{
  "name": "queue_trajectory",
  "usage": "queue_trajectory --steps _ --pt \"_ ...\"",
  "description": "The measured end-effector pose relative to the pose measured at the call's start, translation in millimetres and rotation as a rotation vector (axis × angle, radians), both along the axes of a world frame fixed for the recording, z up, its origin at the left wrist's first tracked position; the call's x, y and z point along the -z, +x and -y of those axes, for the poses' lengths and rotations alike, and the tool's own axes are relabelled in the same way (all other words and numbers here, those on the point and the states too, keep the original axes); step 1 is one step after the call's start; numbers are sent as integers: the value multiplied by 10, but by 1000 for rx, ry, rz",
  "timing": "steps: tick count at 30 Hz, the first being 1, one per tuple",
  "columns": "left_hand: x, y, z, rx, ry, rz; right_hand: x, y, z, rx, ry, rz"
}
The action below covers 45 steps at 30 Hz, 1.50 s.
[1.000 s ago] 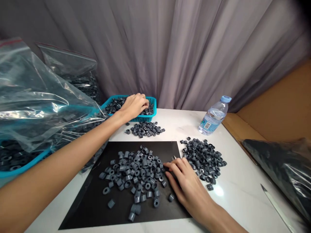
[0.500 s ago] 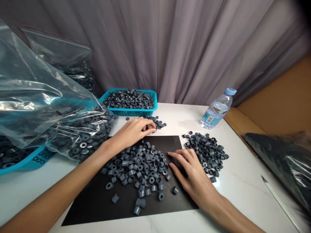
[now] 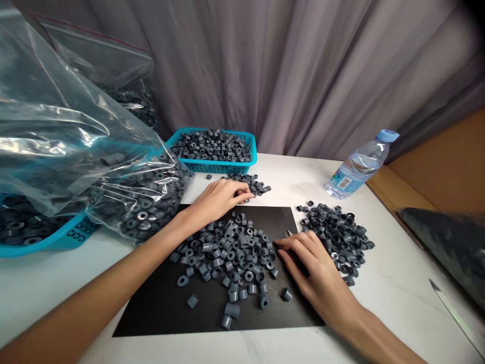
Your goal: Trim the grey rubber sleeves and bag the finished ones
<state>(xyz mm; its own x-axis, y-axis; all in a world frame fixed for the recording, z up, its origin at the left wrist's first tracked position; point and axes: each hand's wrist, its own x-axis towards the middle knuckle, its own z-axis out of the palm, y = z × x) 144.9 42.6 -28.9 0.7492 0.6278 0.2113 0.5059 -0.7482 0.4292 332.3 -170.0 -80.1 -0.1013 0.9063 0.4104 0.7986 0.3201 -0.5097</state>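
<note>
A heap of small grey rings (image 3: 231, 253) lies on a black mat (image 3: 159, 308). My left hand (image 3: 220, 199) hovers knuckles-up at the mat's far edge with its fingers curled, the tips touching a small pile of rings (image 3: 254, 184); what the fingers enclose is hidden. My right hand (image 3: 314, 268) rests flat on the mat with its fingers spread, the tips at the heap's right edge. A small pale tip shows beside its index finger. Another pile of rings (image 3: 337, 235) lies just right of the mat.
A teal basket (image 3: 212, 167) full of rings stands at the back. A large clear bag (image 3: 94, 151) of rings leans over a second teal basket (image 3: 45, 240) on the left. On the right are a water bottle (image 3: 359, 164), cardboard (image 3: 447, 172), a dark bag (image 3: 447, 237) and a blade (image 3: 454, 316).
My left hand has come back from the far basket to the small pile at the mat's far edge. My right hand stays at the heap's right edge. The view has shifted left.
</note>
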Motion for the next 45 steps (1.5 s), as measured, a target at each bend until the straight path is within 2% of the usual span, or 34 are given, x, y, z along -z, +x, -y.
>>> queue_trajectory --steps 4,8,11,13,16,19,22,27,36,41,45 --pt "-39 -5 1 -5 44 10 -3 7 2 -5 3 -2" --pt "-153 -28 58 -11 45 27 -2 14 11 -10 6 -20" --pt "-251 -49 207 89 -47 -5 -6 16 16 -13 21 -54" --pt "-298 -62 350 182 -160 -80 -11 15 17 -14 38 -88" --pt "-318 -76 544 241 -285 -215 -23 10 18 -27 44 -116" --pt "-290 -85 620 294 -297 -235 -37 6 27 -44 11 -88" --pt "-260 -97 587 339 -287 -210 -47 6 43 -53 -19 -40" --pt "-274 -105 519 325 -322 -187 -44 12 49 -63 -39 27" --pt "-232 -155 422 291 -327 -153 -51 15 30 -36 -15 -35" --pt "-254 -147 533 232 -285 -150 -55 10 38 -17 -6 -57" --pt "-220 -98 637 257 -234 -175 -66 6 46 -25 -45 16"
